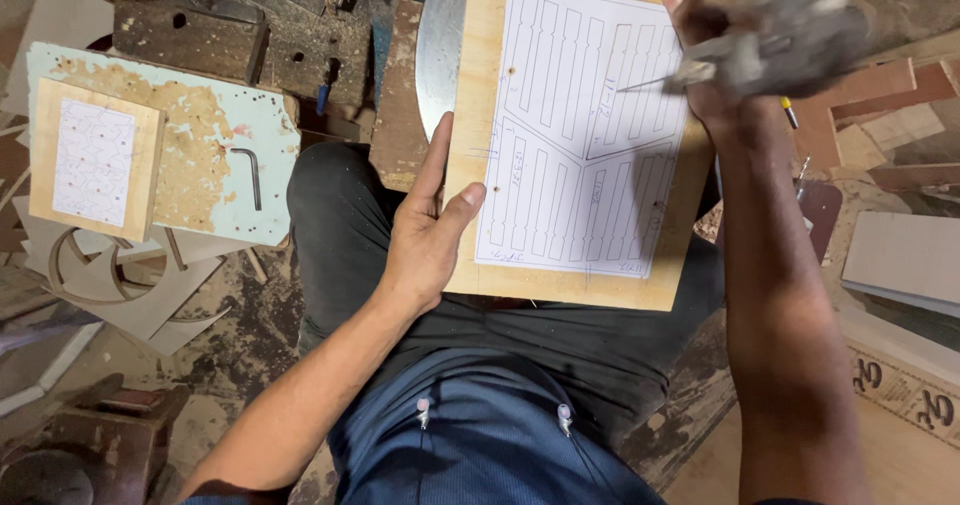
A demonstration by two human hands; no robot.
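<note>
Right hand [715, 55] is gripping a drill [775, 30], fingers wrapped round it, bit touching the paper pattern [585, 130]. Left hand [430, 230] is lying spread, steadying the board's [480, 85] left edge; board is resting on the lap. Hex key [248, 175] is lying well left.

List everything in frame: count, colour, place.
plywood board: 1, tan, on the lap, centre
paper pattern: 1, white with line drawing, stuck on that board
power tool: 1, grey, thin bit over the pattern, top right
small patterned board: 1, tan and white, left
worn panel: 1, pale blue, left
hex key: 1, dark, on the panel
left hand: flat on the board's left edge
right hand: grips the tool
</note>
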